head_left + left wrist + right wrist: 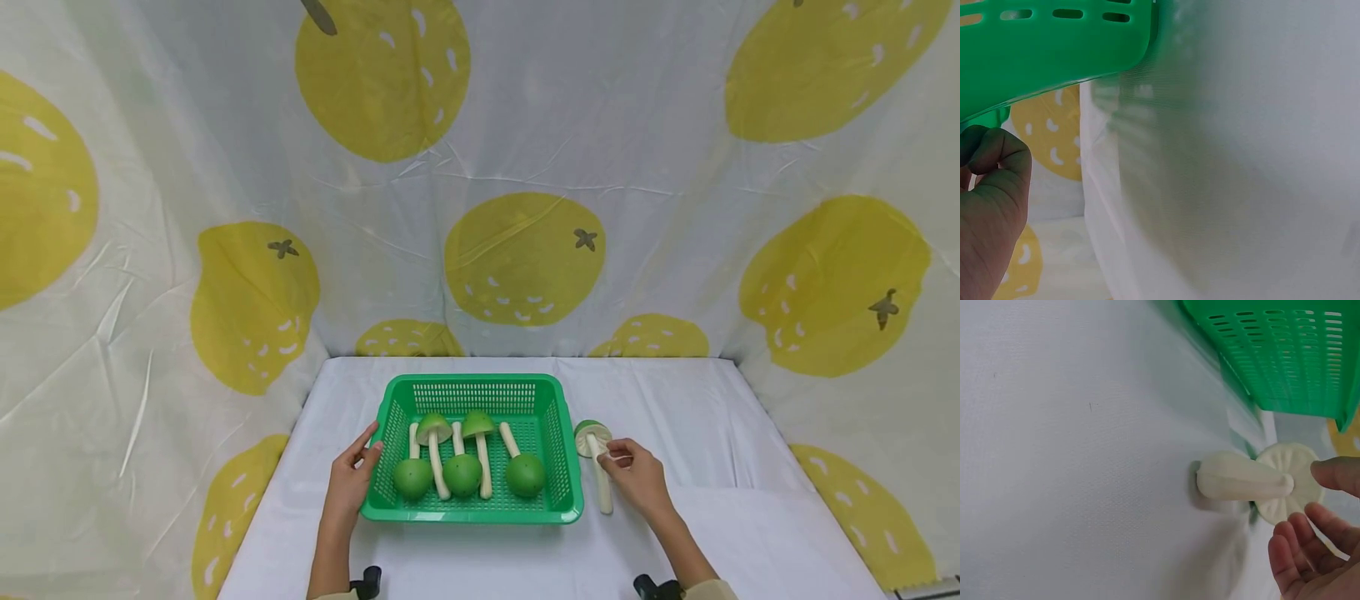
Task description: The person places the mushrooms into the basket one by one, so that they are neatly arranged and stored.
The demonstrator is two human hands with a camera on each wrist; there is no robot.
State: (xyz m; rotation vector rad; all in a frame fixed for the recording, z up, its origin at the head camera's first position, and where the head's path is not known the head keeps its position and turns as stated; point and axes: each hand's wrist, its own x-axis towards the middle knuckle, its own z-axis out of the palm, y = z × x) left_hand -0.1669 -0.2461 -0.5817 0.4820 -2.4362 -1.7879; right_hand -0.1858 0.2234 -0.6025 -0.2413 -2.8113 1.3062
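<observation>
A green plastic basket (480,517) stands on the white cloth with several toy mushrooms in it, green-capped with pale stems, such as the mushroom (525,475) on the right. My left hand (351,477) holds the basket's left rim; in the left wrist view its thumb and finger (982,150) meet at the green edge. Outside the basket, just to its right, another mushroom (602,483) lies with its stem toward me. Around that stem hovers my right hand (636,479). In the right wrist view, thumb and fingers are spread apart beside the pale cap underside (1279,506).
White cloth (712,533) covers the table. Behind and at both sides hangs a pale curtain (652,250) printed with yellow fruit. The basket's slotted side wall (1285,362) rises close to the loose mushroom.
</observation>
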